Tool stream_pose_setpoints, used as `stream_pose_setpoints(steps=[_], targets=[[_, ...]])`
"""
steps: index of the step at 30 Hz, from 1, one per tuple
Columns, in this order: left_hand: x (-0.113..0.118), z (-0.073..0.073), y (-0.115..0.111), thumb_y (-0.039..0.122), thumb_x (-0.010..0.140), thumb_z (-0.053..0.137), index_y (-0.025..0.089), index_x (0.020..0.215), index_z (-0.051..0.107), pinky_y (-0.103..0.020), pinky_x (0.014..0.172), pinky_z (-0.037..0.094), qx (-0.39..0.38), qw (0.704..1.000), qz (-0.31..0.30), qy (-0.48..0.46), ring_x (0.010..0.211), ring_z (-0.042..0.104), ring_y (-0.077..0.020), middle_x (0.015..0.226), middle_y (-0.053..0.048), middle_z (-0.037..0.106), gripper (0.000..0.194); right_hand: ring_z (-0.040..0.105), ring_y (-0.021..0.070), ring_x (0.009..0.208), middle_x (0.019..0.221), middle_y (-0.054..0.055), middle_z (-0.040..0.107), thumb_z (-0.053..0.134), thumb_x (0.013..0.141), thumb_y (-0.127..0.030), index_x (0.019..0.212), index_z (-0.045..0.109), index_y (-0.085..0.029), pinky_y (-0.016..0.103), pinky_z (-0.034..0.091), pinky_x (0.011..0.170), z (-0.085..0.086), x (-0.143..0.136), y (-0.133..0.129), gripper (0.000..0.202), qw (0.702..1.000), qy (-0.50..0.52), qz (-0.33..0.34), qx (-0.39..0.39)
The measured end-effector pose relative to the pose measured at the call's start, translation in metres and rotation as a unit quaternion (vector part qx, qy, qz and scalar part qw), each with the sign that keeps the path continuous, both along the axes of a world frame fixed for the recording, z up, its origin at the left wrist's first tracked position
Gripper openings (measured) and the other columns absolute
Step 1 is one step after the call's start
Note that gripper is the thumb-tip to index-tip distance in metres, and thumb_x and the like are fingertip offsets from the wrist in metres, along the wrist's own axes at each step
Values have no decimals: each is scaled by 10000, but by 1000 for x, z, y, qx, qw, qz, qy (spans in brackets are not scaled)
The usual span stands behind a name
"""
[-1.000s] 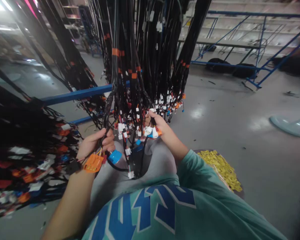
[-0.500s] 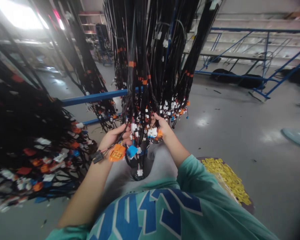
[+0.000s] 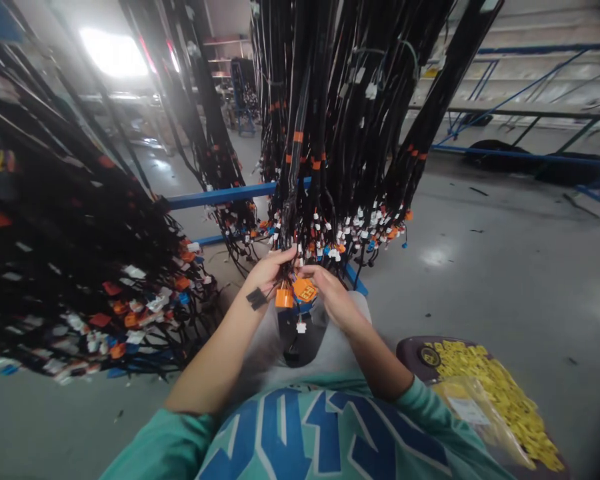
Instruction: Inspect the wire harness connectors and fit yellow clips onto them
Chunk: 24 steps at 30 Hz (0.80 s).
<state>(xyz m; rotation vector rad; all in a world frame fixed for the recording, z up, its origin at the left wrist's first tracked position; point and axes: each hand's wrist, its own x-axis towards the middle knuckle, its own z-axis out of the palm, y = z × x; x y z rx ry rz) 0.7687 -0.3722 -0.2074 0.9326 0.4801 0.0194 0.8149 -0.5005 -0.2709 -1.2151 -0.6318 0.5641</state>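
Observation:
Black wire bundles (image 3: 300, 153) with orange tape bands hang down in front of me. My left hand (image 3: 273, 270) is closed around wires at the lower end of one bundle. A black connector (image 3: 256, 299) and an orange connector (image 3: 284, 297) dangle below its fingers. My right hand (image 3: 333, 293) has its fingers curled at a second orange connector (image 3: 305, 289), which shows its yellow-marked face. A small white connector (image 3: 301, 328) hangs lower, between my knees.
Another mass of harnesses (image 3: 130, 267) with coloured connectors hangs at the left. A blue frame bar (image 3: 225, 195) crosses behind the bundles. At the lower right, a round dark tray (image 3: 410, 350) holds many yellow pieces (image 3: 480, 380) and a clear plastic bag (image 3: 473, 407).
My right hand has let go of the white and orange connectors and moved in beside my left hand, onto an orange connector. The view has swung left.

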Motion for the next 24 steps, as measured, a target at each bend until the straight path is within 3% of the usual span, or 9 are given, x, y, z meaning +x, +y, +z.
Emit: stream_pose_setpoints(steps=[2,6,10,12,15,17,19,21,24], targets=[[0,-6,-2,138,716,617,117,635,524,-221,447,453,29,999,17,-20,406,519,-99,501,3,544,126,560,175,854,871,24,613,554,708,-598,872,592,-215,295,424,756,5,-4,2,419,1000,-14,-16,-5],[-4,-17,-2,156,549,728,127,694,545,-229,529,449,109,992,20,-60,488,528,-99,565,25,564,235,540,155,754,785,5,579,582,673,-590,865,578,-201,264,408,644,1,-2,11,434,999,19,-26,-39],[-8,-28,6,201,556,685,132,728,565,-225,631,430,239,968,-6,-79,610,524,-101,657,28,580,221,446,103,592,629,-39,469,589,680,-526,679,519,-183,227,348,536,-7,-3,22,350,998,22,-39,-47],[-8,-32,13,220,597,628,140,725,564,-240,675,423,330,940,-23,-81,667,521,-119,694,22,578,164,393,82,524,560,-56,417,599,675,-477,614,486,-178,214,309,494,-8,-6,26,326,997,23,-47,-53],[-7,-34,24,220,625,573,151,682,558,-264,703,408,495,866,-37,-58,704,514,-146,692,13,563,90,409,71,496,527,-53,442,635,630,-366,548,468,-171,206,316,488,-4,-6,26,270,996,51,-61,-49],[-7,-33,30,199,616,565,156,654,544,-266,684,405,541,839,-47,-38,681,513,-150,665,13,556,61,446,74,481,542,-44,475,619,614,-333,554,471,-174,207,334,473,0,-2,21,225,992,122,-24,-19],[-8,-33,34,177,608,562,158,652,525,-260,641,413,487,870,-71,-29,632,525,-142,622,16,560,61,389,59,392,516,-59,437,577,627,-348,557,444,-187,208,292,404,1,6,10,220,980,192,50,10],[-10,-34,38,174,610,585,148,661,522,-254,605,430,375,921,-102,-30,581,546,-134,586,8,577,85,285,45,330,485,-78,367,536,659,-370,553,409,-197,209,221,357,-3,18,-2,240,976,199,84,4],[-16,-38,43,192,607,637,119,713,563,-293,608,479,175,973,-149,-26,587,611,-171,594,-32,626,149,359,73,398,522,-57,414,546,681,-366,602,456,-195,219,294,403,-18,36,-15,209,993,64,-34,-98]])
